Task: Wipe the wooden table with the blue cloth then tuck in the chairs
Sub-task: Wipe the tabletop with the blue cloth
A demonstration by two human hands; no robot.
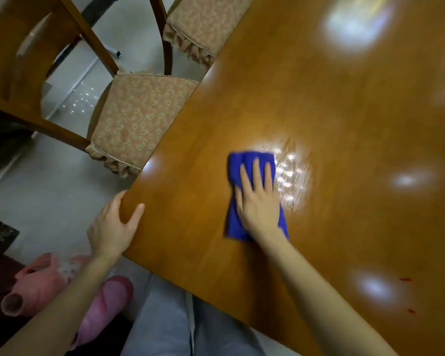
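1. Blue cloth (243, 163): folded into a thick pad. I judge it soft, light and limp, not fragile, and likely to skate or bunch on the glossy finish.
2. Best hold, in my judgement: flat palm pressure over the middle of the pad. Pinching one edge would let the rest trail and ruck.
3. Right grip (258, 201): released, fingers straight and spread, laid flat on top of the cloth and pressing it down. It curls round nothing.
4. Cloth relative to that grip: directly underneath it. Blue shows beyond the fingertips and on both sides of the wrist, so the pad is roughly centred under the palm.
5. Cloth location: on the wooden worktop (332, 104), inboard of the left edge and not far from the near-left corner, just beside a bright streaked patch of reflected light.
6. Left grip (113, 227): clenched on the near-left corner, thumb on the top face, fingers wrapped over the edge.
7. Nearer chair (136, 119) and farther chair (203, 24): both stand at the left edge, seats meeting it. Stiff wooden frames, judged moderately heavy; take them by the backrest.
8. Red specks (405, 279) lie towards the near edge, well apart from the cloth.
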